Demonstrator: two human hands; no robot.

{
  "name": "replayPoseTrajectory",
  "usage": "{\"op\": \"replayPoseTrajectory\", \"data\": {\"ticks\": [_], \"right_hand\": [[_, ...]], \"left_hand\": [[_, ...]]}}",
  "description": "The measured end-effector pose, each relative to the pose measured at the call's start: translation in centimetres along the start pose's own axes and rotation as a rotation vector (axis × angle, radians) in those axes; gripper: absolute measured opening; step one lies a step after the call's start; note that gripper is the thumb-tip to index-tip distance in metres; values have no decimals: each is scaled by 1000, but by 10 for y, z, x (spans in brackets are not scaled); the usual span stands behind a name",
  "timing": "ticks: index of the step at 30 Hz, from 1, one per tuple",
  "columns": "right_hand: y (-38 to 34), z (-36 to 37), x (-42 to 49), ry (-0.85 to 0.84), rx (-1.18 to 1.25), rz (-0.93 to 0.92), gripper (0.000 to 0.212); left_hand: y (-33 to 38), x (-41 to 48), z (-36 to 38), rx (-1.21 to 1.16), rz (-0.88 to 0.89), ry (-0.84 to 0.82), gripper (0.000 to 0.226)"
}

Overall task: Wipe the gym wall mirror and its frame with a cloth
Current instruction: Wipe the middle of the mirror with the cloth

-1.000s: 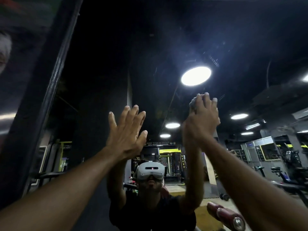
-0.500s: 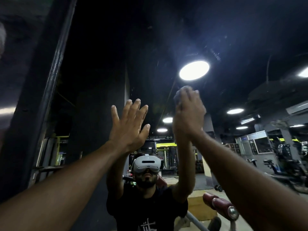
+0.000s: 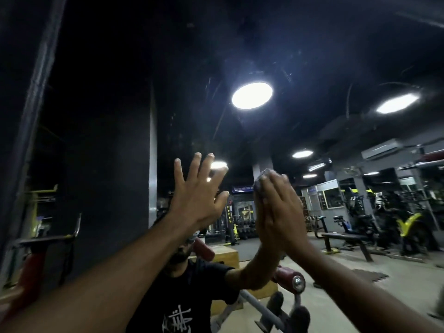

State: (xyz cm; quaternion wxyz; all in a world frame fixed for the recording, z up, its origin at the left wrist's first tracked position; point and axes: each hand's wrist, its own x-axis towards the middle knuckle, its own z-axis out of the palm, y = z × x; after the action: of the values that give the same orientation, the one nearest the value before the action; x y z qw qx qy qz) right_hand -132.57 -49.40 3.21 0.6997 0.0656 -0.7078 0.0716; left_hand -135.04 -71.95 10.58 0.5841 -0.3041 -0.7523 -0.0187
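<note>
The left hand [image 3: 195, 200] is held flat against the mirror [image 3: 240, 44], fingers spread. The cloth [image 3: 259, 180] is pressed to the glass under the right hand [image 3: 280, 212], fingers straight and closed together. The dark frame [image 3: 33, 97] is noted at far left.

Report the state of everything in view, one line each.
Mirror: streaked around the reflected light.
Frame: dark, no hand on it.
Cloth: bunched, pressed against the glass.
Left hand: fingers straight and spread, palm toward the glass.
Right hand: flat, pressing the cloth.
Ceiling light: lit, reflected.
</note>
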Motion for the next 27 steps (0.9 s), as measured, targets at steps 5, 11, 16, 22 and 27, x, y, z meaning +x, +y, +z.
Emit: {"op": "replayPoseTrajectory", "data": {"ticks": [5, 11, 16, 22, 27], "right_hand": [[77, -25, 34, 67, -15, 166, 50], [30, -6, 40, 116, -5, 128, 52], [103, -39, 75, 112, 10, -24, 39], [79, -19, 106, 228, -29, 174, 48], [123, -37, 149, 66, -38, -307, 38]], "left_hand": [[17, 3, 9, -66, -88, 64, 60], [47, 24, 18, 8, -46, 45, 58], [61, 40, 27, -29, -171, 187, 50], [65, 86, 17, 15, -193, 172, 57], [72, 89, 21, 81, -235, 169, 60]]}}
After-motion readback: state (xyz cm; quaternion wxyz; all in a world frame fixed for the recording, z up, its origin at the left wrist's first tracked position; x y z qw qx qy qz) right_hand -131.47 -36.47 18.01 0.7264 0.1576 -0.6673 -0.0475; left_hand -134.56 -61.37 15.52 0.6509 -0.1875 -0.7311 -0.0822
